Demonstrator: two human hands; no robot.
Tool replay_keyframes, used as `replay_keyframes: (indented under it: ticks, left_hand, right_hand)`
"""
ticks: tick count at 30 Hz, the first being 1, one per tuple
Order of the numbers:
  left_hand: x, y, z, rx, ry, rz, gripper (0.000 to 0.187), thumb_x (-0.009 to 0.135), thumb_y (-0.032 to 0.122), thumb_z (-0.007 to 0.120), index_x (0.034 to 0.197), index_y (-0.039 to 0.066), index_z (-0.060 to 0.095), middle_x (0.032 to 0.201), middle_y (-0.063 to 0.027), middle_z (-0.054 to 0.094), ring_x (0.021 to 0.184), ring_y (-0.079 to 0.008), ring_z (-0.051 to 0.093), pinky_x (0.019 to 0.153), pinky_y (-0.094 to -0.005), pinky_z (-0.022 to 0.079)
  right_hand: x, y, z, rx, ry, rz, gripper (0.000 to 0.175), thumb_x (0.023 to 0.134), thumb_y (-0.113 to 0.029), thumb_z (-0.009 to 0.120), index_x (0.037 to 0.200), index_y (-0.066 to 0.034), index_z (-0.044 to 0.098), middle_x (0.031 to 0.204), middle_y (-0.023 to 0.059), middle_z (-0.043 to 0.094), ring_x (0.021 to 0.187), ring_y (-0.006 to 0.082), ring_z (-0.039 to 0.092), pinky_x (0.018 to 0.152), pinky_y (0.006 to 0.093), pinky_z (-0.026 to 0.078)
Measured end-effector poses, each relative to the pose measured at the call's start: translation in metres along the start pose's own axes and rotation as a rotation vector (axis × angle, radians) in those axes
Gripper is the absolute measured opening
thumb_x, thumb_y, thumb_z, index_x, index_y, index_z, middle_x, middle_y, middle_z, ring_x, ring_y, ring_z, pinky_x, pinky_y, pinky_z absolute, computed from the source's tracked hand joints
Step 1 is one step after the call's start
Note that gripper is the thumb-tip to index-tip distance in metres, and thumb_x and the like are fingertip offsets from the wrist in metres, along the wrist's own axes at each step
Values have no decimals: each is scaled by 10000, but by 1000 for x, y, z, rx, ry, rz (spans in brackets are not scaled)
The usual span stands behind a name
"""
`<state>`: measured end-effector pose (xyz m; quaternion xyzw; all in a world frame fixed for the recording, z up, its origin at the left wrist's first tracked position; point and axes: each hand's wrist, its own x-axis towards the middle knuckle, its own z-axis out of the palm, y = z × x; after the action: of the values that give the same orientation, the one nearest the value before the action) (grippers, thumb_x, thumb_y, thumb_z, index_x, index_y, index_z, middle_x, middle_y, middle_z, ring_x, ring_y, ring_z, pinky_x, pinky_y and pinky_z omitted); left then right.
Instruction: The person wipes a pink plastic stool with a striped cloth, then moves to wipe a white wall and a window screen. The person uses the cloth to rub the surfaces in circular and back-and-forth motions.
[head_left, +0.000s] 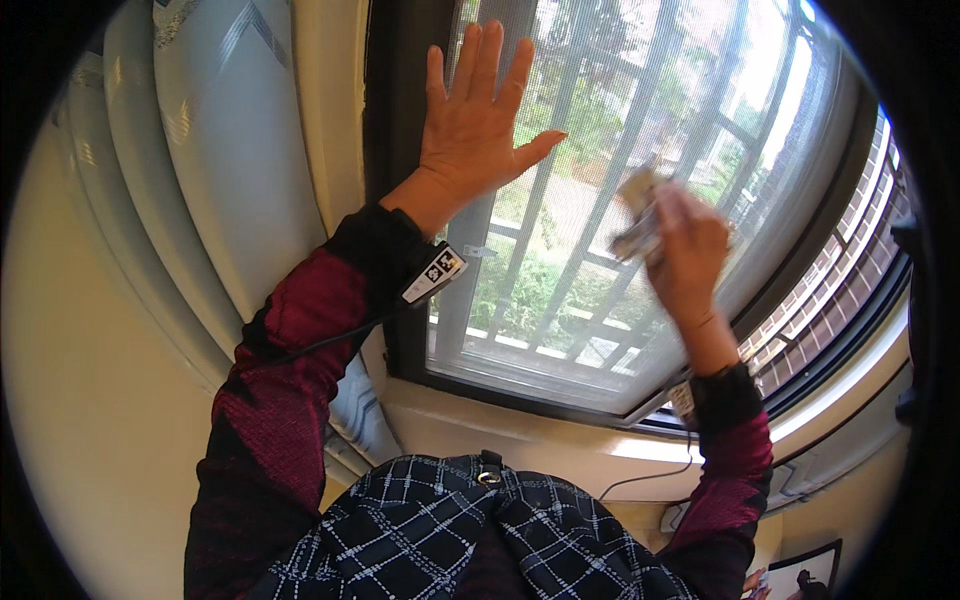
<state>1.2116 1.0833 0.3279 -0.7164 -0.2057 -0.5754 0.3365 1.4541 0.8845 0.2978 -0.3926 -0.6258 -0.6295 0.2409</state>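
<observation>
A dark-framed window screen (555, 247) of fine mesh stands before me, with bars and greenery behind it. My left hand (476, 112) is spread flat near the screen's left side, fingers apart and holding nothing. Right of it, my right hand (686, 240) grips a crumpled cloth or pad (640, 202), pale yellow and grey, close to the mesh. Motion blurs the cloth and the fingers, so whether it touches the mesh cannot be told. Each wrist carries a small tag with a printed pattern and a cable.
Pale grey curtains (225, 135) hang at the left beside a cream wall. Below the screen runs a cream sill (480, 420). At the right, the window frame curves past a brick wall (832, 300) outside. Part of another person's hand (757, 583) shows at the lower right.
</observation>
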Motion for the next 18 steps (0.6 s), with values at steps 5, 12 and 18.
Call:
replay_keyframes:
  ticks: [5,12,18]
  left_hand:
    - [-5,2,-2,-37,18,5,961,951,627,604,1657,105,213,1711,-219,150,1595,-380,121,1233,-621,48]
    - [-20,3,-1,-37,15,27,934,963,572,608,1657,94,205,1696,-220,197,1588,-385,151,1235,-615,53]
    - [-36,4,2,-54,16,36,922,968,572,591,1657,94,209,1703,-206,199,1590,-378,156,1237,-614,55]
  right_hand:
    - [-34,-79,-5,407,-330,-435,367,878,-227,688,1208,-82,622,1157,90,612,1093,255,572,915,411,463]
    - [95,29,10,80,185,-184,343,864,-115,764,1194,-121,670,1118,106,725,950,262,683,776,382,541]
    - [129,51,21,-199,191,164,286,791,-92,775,1055,-96,663,1062,131,674,949,313,644,798,433,514]
